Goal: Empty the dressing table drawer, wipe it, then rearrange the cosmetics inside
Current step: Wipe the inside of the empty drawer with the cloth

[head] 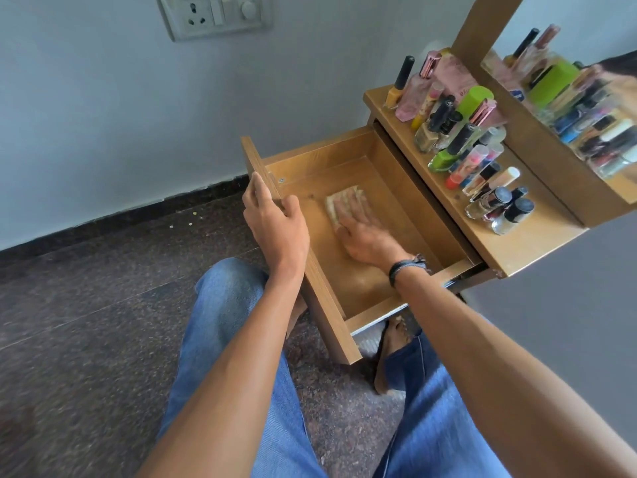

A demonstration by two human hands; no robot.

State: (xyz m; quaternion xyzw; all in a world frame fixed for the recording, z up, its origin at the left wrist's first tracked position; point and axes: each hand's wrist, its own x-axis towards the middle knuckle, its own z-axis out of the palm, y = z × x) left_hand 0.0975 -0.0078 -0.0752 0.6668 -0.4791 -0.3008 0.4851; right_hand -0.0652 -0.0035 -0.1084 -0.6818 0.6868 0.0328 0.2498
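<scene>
The wooden drawer (365, 146) of the dressing table stands pulled out, with only a cloth inside it. My right hand (365, 232) lies flat on the light cloth (336, 205), pressing it against the drawer floor with straight fingers; the image is blurred there. My left hand (272, 222) grips the top edge of the drawer front (331, 315), fingers curled over it. Several cosmetics bottles (462, 139), among them nail polishes, perfumes and a green bottle, stand crowded on the dressing table top (537, 243).
A mirror (586, 108) in a wooden frame rises behind the bottles and reflects them. My legs in blue jeans and bare feet are below the drawer on the dark speckled floor (86, 339). A switchboard (210, 15) is on the pale wall.
</scene>
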